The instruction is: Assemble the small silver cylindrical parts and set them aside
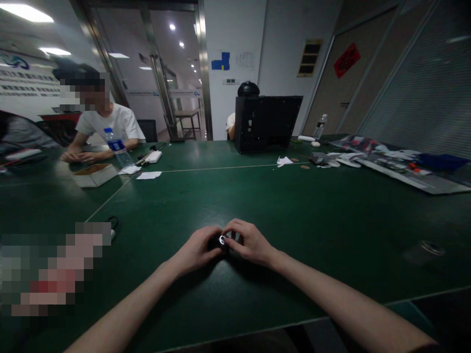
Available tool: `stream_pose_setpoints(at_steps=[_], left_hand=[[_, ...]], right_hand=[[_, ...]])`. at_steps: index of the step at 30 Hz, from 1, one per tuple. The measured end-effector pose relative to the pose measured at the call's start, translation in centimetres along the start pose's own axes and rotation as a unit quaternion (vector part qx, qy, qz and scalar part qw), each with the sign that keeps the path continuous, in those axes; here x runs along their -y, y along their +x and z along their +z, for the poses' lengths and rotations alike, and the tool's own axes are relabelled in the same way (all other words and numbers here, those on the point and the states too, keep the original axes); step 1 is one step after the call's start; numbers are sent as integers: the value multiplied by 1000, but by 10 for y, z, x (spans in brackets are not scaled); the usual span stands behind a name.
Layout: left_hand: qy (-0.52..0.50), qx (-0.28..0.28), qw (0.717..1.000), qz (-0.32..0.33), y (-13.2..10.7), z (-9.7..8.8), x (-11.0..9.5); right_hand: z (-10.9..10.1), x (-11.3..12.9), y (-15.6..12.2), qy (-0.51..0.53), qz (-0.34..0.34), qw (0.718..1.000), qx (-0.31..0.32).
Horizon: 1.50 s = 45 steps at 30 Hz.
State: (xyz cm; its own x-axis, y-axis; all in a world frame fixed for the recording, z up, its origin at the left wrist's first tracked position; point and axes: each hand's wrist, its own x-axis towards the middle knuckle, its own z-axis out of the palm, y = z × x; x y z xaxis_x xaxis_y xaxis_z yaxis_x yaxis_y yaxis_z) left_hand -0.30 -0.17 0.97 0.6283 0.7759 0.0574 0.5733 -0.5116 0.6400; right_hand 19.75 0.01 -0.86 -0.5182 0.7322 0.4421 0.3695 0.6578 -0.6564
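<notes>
Over the green tabletop (228, 196), my two hands meet around a small dark object (222, 240) with a bright white ring-shaped mark. Its kind cannot be made out, since fingers cover most of it. My left hand (200, 247) is closed on its left side, thumb and fingers curled around it. From the right, my right hand (250, 241) grips it too, with bent fingers over the top and the thumb near the white mark. Both wrists stay low, close to the table surface.
A dark cylindrical container (429, 251) stands to the right. Farther off are a black monitor-like box (268, 123), a white open box (94, 176), a water bottle (119, 149) and a cluttered board (408, 179). A person in a white shirt (114, 125) sits across the table.
</notes>
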Motion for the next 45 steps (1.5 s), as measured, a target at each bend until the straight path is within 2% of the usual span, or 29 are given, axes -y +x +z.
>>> stream_pose_setpoints(at_steps=[11, 28, 45], left_hand=[[8, -9, 1000, 11, 0, 0, 2], [-24, 0, 1000, -8, -1, -2, -3], [9, 5, 1000, -5, 0, -3, -2]], right_hand=[[-2, -1, 0, -4, 1, 1000, 1], [-3, -4, -1, -10, 6, 1000, 6], [-4, -2, -1, -16, 16, 1000, 6]])
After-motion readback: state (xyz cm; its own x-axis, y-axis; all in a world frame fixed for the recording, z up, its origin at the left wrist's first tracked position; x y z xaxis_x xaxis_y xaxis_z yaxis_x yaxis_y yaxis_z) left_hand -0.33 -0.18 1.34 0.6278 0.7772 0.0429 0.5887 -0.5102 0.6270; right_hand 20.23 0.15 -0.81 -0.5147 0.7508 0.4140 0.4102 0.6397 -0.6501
